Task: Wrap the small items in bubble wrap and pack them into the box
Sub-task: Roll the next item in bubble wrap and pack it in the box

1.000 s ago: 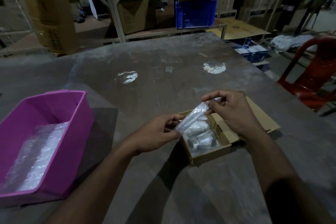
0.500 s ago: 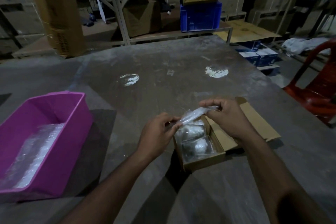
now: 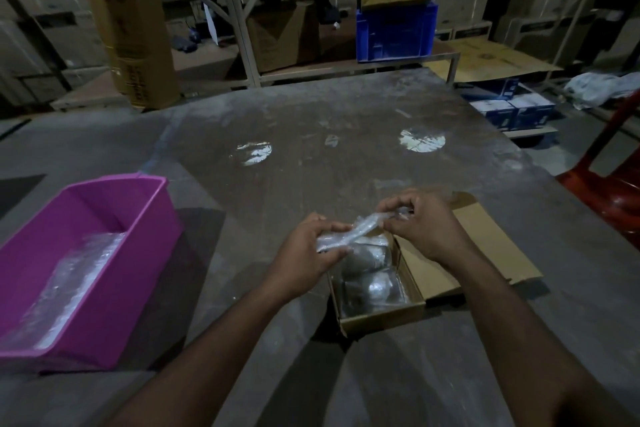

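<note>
Just above the far end of the cardboard box (image 3: 381, 317), near the bench's near edge, a wrapped bundle (image 3: 349, 236) hangs between both hands, the left hand (image 3: 304, 256) pinching one end and the right hand (image 3: 420, 225) the other. Likely risk: the loose wrap unrolls, or, with two parcels (image 3: 369, 274) filling the box, it won't seat.

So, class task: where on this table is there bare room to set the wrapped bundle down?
Bare table lies beyond both hands, and between the pink bin and the cardboard box. The box is crowded with wrapped items; left hand and right hand hold the bundle over it.
</note>
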A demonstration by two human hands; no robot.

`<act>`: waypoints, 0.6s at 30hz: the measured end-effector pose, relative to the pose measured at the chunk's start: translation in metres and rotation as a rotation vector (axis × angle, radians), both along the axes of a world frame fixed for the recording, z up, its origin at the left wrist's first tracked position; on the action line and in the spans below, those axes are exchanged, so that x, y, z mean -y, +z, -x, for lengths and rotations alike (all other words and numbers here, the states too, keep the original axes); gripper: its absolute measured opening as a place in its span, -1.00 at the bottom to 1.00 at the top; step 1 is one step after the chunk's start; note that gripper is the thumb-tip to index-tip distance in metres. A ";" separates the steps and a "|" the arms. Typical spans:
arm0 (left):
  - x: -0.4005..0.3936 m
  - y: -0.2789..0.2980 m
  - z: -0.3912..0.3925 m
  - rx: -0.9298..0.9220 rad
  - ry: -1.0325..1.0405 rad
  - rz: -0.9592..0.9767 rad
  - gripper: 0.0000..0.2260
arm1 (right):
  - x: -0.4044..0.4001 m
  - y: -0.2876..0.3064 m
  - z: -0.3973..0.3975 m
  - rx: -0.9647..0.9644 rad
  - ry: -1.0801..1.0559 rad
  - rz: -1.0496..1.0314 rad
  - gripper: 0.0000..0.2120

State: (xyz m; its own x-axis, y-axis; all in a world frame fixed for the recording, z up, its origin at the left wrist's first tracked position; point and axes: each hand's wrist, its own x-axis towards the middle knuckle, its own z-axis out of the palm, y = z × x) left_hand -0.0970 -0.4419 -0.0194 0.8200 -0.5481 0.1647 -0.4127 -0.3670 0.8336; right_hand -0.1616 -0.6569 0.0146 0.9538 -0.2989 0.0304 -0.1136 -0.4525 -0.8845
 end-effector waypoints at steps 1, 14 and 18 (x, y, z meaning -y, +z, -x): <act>0.002 -0.001 -0.003 0.029 0.034 0.001 -0.77 | 0.000 -0.001 -0.002 -0.016 -0.012 0.022 -0.90; 0.023 -0.001 -0.017 0.250 0.331 -0.471 -0.77 | 0.007 -0.031 -0.028 -0.136 -0.134 0.513 -0.88; 0.032 -0.007 -0.020 0.325 0.350 -0.579 -0.84 | 0.007 -0.033 -0.029 -0.125 -0.112 0.590 -0.93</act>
